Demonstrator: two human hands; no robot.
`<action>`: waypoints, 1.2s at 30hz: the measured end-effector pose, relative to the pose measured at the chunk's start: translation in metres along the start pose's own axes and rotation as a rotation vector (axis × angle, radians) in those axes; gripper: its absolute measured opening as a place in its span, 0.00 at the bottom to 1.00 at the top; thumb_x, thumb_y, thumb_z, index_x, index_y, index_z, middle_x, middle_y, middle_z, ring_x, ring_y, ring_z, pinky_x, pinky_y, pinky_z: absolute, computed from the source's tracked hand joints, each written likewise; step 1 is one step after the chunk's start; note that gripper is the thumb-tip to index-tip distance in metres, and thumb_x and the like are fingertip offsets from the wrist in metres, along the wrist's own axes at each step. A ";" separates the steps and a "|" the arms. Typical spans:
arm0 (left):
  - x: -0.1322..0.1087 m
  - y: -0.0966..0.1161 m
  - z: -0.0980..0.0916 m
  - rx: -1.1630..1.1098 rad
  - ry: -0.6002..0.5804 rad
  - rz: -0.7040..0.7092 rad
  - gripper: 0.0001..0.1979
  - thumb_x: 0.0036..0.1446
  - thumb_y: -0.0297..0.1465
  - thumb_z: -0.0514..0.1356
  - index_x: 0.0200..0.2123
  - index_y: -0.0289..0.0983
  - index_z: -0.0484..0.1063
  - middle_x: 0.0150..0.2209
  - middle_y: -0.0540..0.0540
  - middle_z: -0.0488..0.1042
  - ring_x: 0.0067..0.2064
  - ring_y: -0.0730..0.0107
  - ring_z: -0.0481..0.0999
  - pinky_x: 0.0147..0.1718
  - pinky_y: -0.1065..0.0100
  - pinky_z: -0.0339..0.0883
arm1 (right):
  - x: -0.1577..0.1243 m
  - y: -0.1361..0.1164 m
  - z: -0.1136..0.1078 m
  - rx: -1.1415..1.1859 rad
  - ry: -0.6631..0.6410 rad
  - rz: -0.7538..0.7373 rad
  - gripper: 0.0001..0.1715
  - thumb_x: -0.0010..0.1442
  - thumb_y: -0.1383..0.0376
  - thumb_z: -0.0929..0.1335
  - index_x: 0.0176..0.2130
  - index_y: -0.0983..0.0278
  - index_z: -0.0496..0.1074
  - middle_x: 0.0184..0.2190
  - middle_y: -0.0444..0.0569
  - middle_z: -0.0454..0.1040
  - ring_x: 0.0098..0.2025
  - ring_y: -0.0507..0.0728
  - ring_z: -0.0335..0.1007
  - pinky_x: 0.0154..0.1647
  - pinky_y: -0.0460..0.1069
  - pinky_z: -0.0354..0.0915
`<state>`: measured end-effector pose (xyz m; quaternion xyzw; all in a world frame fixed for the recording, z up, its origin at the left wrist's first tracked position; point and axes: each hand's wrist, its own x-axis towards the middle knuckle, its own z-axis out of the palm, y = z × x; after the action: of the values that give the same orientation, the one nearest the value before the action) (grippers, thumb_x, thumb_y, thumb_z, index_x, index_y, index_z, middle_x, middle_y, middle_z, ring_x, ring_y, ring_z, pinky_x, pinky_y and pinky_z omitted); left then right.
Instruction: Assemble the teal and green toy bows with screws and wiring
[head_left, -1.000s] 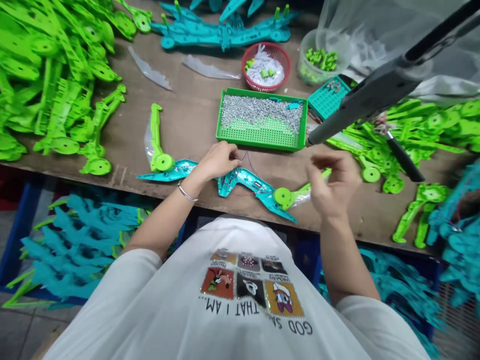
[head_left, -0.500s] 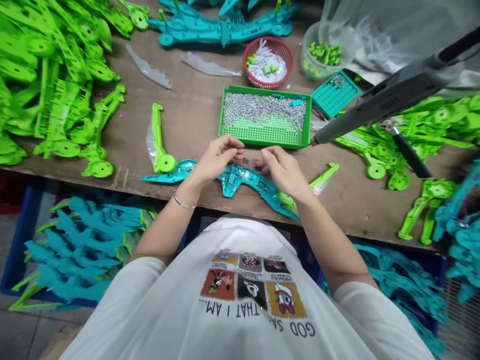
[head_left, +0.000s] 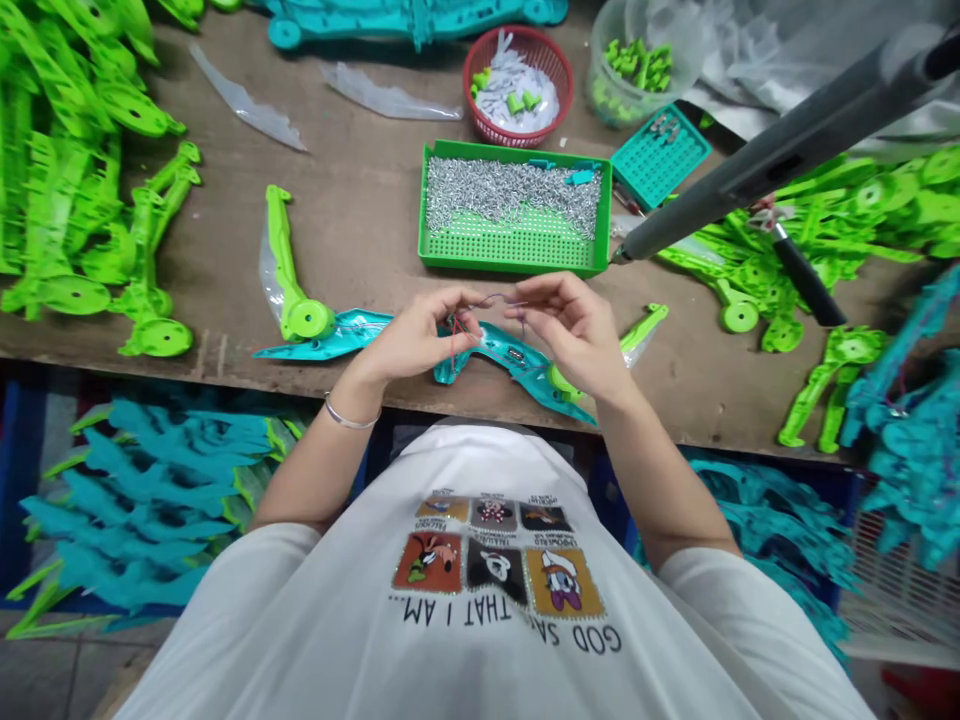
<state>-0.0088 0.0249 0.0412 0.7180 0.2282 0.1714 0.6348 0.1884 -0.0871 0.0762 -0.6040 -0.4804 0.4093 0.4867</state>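
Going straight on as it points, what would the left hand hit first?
Beyond the thin wire at its fingertips, the left hand would likely meet the right hand; depth is unclear.

A green tray [head_left: 514,264] sits on the bench [head_left: 360,220], silvery metal pieces [head_left: 487,190] heaped toward its far side. Behind it stands a red basket [head_left: 553,55] of white strips [head_left: 510,80], and beside that a clear tub [head_left: 686,85] holding small green pieces [head_left: 637,65]. A teal tray [head_left: 679,160] lies near the tub, with a few metal bits [head_left: 664,125] in it. A long grey tool [head_left: 757,160] slants across the right side. Bright green parts pile up in a left heap [head_left: 52,180] and a right heap [head_left: 750,250]. Two curved translucent strips, one on the left [head_left: 247,105] and one nearer the basket [head_left: 390,95], lie well apart from the tray. Below the bench's near edge, teal parts [head_left: 165,490] are stacked at left
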 end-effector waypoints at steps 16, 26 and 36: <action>-0.005 -0.016 0.002 0.002 0.123 0.015 0.35 0.50 0.28 0.65 0.63 0.40 0.63 0.42 0.47 0.75 0.44 0.68 0.77 0.44 0.65 0.72 | -0.048 0.032 0.025 -0.791 0.333 -0.325 0.17 0.63 0.66 0.67 0.52 0.63 0.69 0.43 0.54 0.78 0.38 0.59 0.72 0.40 0.55 0.68; -0.002 0.004 0.017 0.199 0.303 -0.060 0.15 0.58 0.44 0.67 0.38 0.38 0.76 0.33 0.49 0.78 0.35 0.69 0.76 0.37 0.69 0.68 | -0.032 0.029 0.013 -0.402 0.265 0.103 0.10 0.56 0.64 0.73 0.40 0.62 0.74 0.34 0.45 0.79 0.27 0.51 0.74 0.35 0.49 0.70; -0.008 0.007 0.013 0.306 0.359 -0.077 0.08 0.61 0.35 0.61 0.42 0.39 0.75 0.34 0.49 0.78 0.35 0.70 0.76 0.35 0.69 0.67 | -0.029 0.033 0.013 -0.464 0.239 0.018 0.04 0.58 0.65 0.73 0.31 0.61 0.80 0.29 0.46 0.80 0.28 0.53 0.72 0.34 0.50 0.70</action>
<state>-0.0080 0.0091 0.0465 0.7547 0.3879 0.2351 0.4740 0.1757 -0.1151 0.0421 -0.7478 -0.4950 0.2180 0.3850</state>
